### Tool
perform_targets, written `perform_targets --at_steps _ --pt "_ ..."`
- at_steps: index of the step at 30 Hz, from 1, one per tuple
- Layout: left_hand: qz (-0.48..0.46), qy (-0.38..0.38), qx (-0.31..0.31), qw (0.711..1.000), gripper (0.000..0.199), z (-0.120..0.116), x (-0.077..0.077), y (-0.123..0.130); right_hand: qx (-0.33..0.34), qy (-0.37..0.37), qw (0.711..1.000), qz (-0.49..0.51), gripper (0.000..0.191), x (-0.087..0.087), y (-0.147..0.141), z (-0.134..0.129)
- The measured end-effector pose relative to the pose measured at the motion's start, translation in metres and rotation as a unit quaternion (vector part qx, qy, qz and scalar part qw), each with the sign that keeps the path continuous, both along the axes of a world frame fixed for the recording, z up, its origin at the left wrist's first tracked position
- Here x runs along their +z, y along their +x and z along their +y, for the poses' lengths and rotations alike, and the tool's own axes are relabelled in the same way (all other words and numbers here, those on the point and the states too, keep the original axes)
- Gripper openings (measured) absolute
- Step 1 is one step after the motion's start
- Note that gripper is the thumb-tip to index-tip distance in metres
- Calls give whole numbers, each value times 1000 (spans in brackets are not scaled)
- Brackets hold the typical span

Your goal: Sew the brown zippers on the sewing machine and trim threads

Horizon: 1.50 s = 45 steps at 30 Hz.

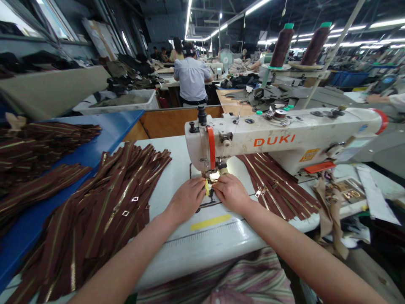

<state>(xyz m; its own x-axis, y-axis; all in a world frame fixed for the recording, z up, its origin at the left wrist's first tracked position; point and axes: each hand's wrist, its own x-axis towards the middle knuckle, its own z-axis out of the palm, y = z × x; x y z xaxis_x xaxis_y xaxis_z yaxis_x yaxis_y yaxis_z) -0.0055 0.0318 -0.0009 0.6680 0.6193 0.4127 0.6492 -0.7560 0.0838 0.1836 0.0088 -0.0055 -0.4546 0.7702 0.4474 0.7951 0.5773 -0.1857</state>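
Left grip and right grip together at lower centre, fingertips clamped on a zipper end with a yellow strip, right under the presser foot of a white DUKI sewing machine. Brown zippers with brass teeth heaped on the white table left of the hands; more brown zippers beneath the machine arm at right. Blue table at left, with further zippers piled on it.
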Motion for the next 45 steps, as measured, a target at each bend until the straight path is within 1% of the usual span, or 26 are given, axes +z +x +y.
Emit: perform_targets --at_steps 3,6,9,11,13,15,16,18,20,21,23,26,28,29,31,33,34,35,36,37,38,39,41,43,45 --pt "7 2 -3 1000 24 -9 7 -6 -1 4 1000 4 23 1 -1 -3" --pt "-1 -5 -15 1000 22 -34 13 -22 2 11 1000 16 24 2 -1 -6" --pt "-11 -31 -30 999 21 -62 16 -40 5 10 1000 28 23 2 -2 -8" --pt "-20 -51 -36 998 21 -71 18 -47 8 7 1000 28 22 2 -3 -8" --pt "-32 -58 -34 997 23 -67 22 -48 10 7 1000 23 21 3 -5 -9" --pt "-23 -52 -25 998 26 -53 26 -44 14 13 1000 16 21 4 -7 -12" --pt "-3 -47 -21 999 29 -45 29 -40 17 18 1000 14 22 4 -8 -14" --pt "72 -48 -28 996 34 -28 35 -29 30 28 999 17 22 4 -9 -21" --pt "138 -63 -48 987 34 -15 42 -19 48 32 998 29 23 4 -9 -30" --pt "155 -74 -57 983 32 -11 45 -16 55 30 997 37 23 3 -8 -35" --pt "168 -95 -66 979 27 -7 52 -11 59 17 996 59 23 1 -5 -44" --pt "165 -124 -49 977 19 -9 59 -8 48 -21 991 120 21 -1 0 -53" --pt "150 -148 -27 977 13 -16 61 -5 33 -62 976 206 19 0 0 -57" --pt "139 -160 -15 977 12 -21 61 -3 27 -91 962 256 21 3 -2 -58" --pt "112 -182 6 977 11 -36 62 1 26 -162 924 345 20 12 -7 -61" --pt "40 -245 28 968 14 -53 65 3 48 -243 878 411 14 24 -11 -63" --pt "-11 -296 40 954 21 -61 69 0 62 -281 851 439 19 30 -12 -64" --pt "-66 -358 54 930 30 -69 73 -5 75 -317 823 465 24 36 -12 -63" --pt "-109 -419 69 899 41 -76 79 -13 85 -350 797 486 28 40 -11 -63" --pt "-126 -465 87 872 50 -82 85 -24 91 -377 774 500 31 43 -10 -61" --pt "-124 -491 108 856 56 -86 91 -37 91 -399 758 508 34 44 -9 -59" --pt "-99 -496 130 853 58 -89 97 -52 85 -416 748 511 34 43 -9 -56" --pt "-29 -454 177 873 56 -90 107 -79 60 -444 738 504 32 37 -12 -47" --pt "48 -380 219 897 54 -86 110 -100 16 -456 748 483 24 28 -20 -35" --pt "114 -310 240 913 49 -81 106 -111 -27 -450 766 458 19 20 -30 -23"
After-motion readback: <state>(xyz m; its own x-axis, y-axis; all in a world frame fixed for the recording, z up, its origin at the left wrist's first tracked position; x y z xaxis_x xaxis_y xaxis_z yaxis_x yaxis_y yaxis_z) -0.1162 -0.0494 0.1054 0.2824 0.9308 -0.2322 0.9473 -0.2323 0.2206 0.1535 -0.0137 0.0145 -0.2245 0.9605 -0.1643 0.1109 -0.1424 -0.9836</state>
